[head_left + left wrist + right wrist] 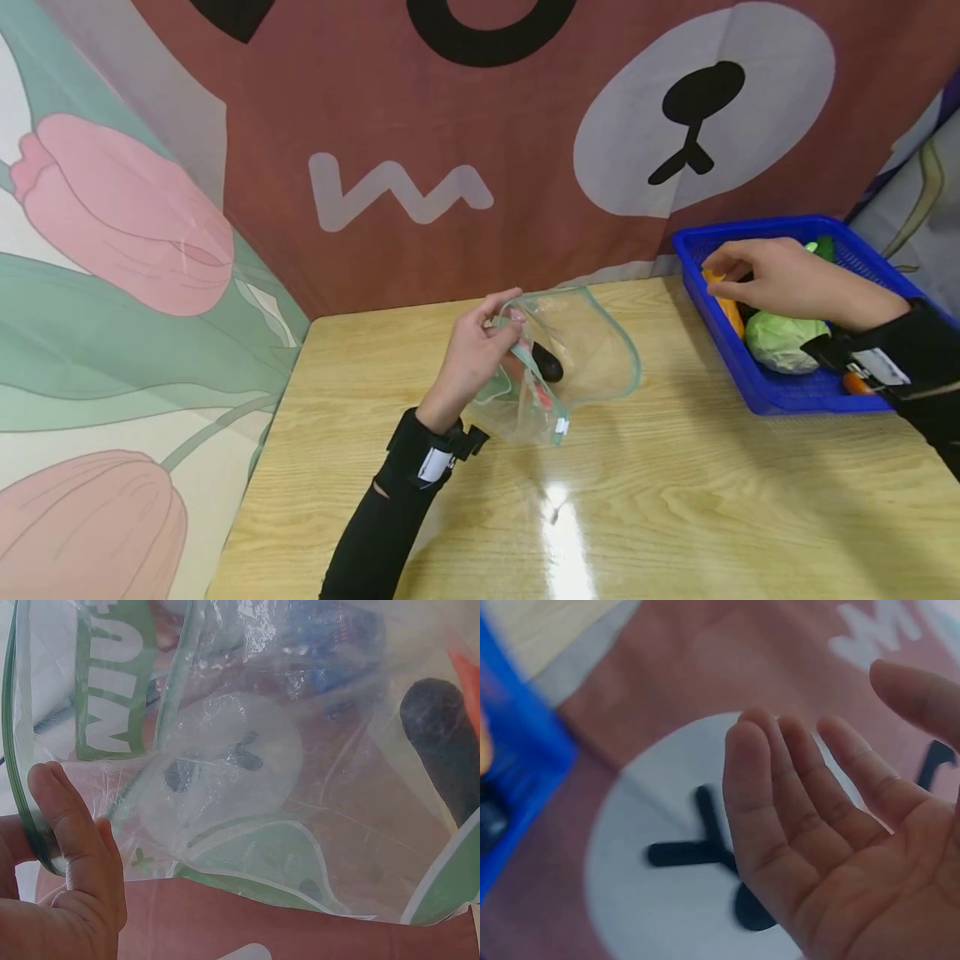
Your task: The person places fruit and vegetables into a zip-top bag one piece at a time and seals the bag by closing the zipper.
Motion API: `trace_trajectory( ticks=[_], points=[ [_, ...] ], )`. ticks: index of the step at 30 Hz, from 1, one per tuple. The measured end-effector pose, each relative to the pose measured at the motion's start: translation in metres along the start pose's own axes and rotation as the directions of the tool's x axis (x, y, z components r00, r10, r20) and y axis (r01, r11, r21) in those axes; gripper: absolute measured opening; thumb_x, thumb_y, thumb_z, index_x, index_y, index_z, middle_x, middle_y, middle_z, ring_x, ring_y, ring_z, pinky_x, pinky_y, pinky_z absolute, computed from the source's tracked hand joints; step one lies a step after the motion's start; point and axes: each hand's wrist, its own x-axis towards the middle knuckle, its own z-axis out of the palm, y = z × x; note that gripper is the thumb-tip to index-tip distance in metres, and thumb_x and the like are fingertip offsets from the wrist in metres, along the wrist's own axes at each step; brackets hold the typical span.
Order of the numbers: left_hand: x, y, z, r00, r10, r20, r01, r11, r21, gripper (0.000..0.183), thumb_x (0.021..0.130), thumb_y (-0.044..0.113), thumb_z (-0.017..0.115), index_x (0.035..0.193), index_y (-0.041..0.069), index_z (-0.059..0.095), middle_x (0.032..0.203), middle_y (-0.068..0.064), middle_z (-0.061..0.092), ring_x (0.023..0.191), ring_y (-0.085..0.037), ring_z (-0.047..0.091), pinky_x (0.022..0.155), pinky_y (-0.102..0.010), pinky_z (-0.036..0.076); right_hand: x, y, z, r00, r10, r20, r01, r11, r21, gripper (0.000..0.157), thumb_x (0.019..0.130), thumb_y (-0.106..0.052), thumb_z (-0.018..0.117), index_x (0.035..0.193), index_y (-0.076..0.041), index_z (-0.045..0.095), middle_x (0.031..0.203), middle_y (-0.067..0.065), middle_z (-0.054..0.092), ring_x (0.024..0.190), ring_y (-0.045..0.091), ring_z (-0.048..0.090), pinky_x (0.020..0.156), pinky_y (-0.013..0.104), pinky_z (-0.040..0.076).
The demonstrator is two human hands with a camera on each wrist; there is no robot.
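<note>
My left hand [474, 350] pinches the edge of a clear zip bag [596, 342] with pale green trim, fingers and thumb on either side of its rim in the left wrist view. Inside the bag lie a dark eggplant-like piece [548, 364] and something red [543, 395]. Over the left side of a blue basket [810, 405] hovers my right hand [787, 279], palm down. The right wrist view shows its fingers loosely bent and the palm bare. Just below those fingers is a long orange-yellow vegetable [732, 317], partly covered by the hand.
Also in the basket are a pale green cabbage [783, 343], a green vegetable [825, 247] at the back and an orange item [857, 383] by the wrist strap. A printed bear cloth [450, 267] hangs behind the wooden table [637, 500]; a floral cloth [112, 350] hangs at left.
</note>
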Motion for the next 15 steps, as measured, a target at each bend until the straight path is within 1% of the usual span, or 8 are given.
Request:
trace_trajectory(
  ticks=[5, 7, 8, 11, 13, 15],
  points=[
    [0.001, -0.002, -0.002, 1.000, 0.022, -0.009, -0.022, 1.000, 0.004, 0.043, 0.093, 0.009, 0.055, 0.135, 0.017, 0.052, 0.137, -0.008, 0.047, 0.039, -0.007, 0.036, 0.038, -0.023, 0.025, 0.006, 0.039, 0.006, 0.998, 0.039, 0.057, -0.035, 0.997, -0.067, 0.039, 0.086, -0.018, 0.067, 0.116, 0.007, 0.059, 0.102, 0.021, 0.065, 0.091, 0.033, 0.062, 0.074, 0.046, 0.051],
    [0.001, -0.001, -0.002, 1.000, 0.028, -0.012, -0.028, 1.000, 0.003, 0.043, 0.093, 0.009, 0.055, 0.135, 0.017, 0.052, 0.138, -0.007, 0.046, 0.039, -0.007, 0.034, 0.038, -0.023, 0.025, 0.006, 0.054, 0.008, 0.995, 0.050, 0.091, -0.042, 0.994, -0.097, 0.046, 0.083, -0.020, 0.070, 0.117, 0.008, 0.058, 0.103, 0.023, 0.063, 0.091, 0.035, 0.062, 0.074, 0.049, 0.050],
    [0.001, -0.002, -0.003, 1.000, 0.028, -0.012, -0.028, 1.000, 0.002, 0.043, 0.092, 0.009, 0.055, 0.135, 0.017, 0.053, 0.138, -0.007, 0.046, 0.039, -0.007, 0.034, 0.038, -0.023, 0.025, 0.006, 0.061, 0.010, 0.992, 0.058, 0.113, -0.047, 0.994, -0.103, 0.050, 0.081, -0.024, 0.073, 0.117, 0.008, 0.058, 0.104, 0.025, 0.063, 0.092, 0.037, 0.061, 0.074, 0.049, 0.050],
    [0.000, -0.002, -0.003, 1.000, 0.026, -0.011, -0.026, 1.000, -0.008, 0.043, 0.092, 0.009, 0.055, 0.135, 0.016, 0.053, 0.135, -0.008, 0.049, 0.039, -0.007, 0.036, 0.039, -0.022, 0.025, 0.003, 0.077, 0.017, 0.980, 0.078, 0.183, -0.057, 0.992, -0.116, 0.063, 0.075, -0.029, 0.078, 0.122, 0.006, 0.055, 0.109, 0.027, 0.060, 0.094, 0.039, 0.059, 0.072, 0.049, 0.049],
    [0.000, -0.002, -0.003, 1.000, 0.023, -0.001, -0.023, 1.000, -0.021, 0.043, 0.093, 0.009, 0.054, 0.135, 0.015, 0.052, 0.131, -0.010, 0.050, 0.040, -0.006, 0.040, 0.039, -0.022, 0.025, 0.001, 0.086, 0.022, 0.971, 0.079, 0.226, -0.055, 0.992, -0.111, 0.072, 0.071, -0.032, 0.081, 0.125, 0.006, 0.053, 0.114, 0.032, 0.056, 0.097, 0.043, 0.057, 0.072, 0.049, 0.049],
    [0.000, -0.003, -0.003, 1.000, 0.023, 0.010, -0.023, 0.999, -0.034, 0.043, 0.093, 0.008, 0.054, 0.136, 0.015, 0.052, 0.128, -0.012, 0.051, 0.040, -0.006, 0.042, 0.039, -0.022, 0.025, -0.002, 0.093, 0.027, 0.963, 0.081, 0.259, -0.055, 0.993, -0.105, 0.075, 0.070, -0.031, 0.082, 0.128, 0.006, 0.050, 0.119, 0.036, 0.050, 0.101, 0.048, 0.053, 0.072, 0.049, 0.048]
  ],
)
